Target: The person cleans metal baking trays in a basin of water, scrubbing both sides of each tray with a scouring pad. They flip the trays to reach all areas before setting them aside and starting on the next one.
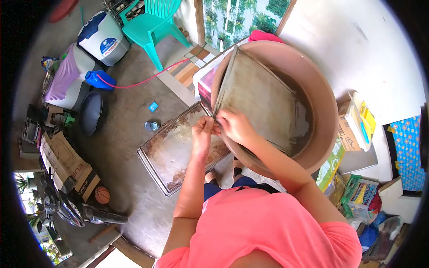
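A large brown basin [325,107] holds dark water, and a flat metal tray [259,94] leans in it, partly under the water. Both my hands meet at the basin's left rim, by the tray's near left edge. My left hand [204,130] is closed, its fingers pinched together; what they hold is too small to tell. Closed beside it, my right hand [232,125] has its fingers bent at the tray's edge, and anything inside them is hidden. Below my hands on the left, a stained, rusty tray [172,147] lies low over the floor.
A green chair [149,27], a white washing machine [103,40] and a blue container [100,80] with a pink hose stand at the upper left. A slipper [152,126] lies on the floor. Cartons [351,127] and a green crate [359,196] are at the right.
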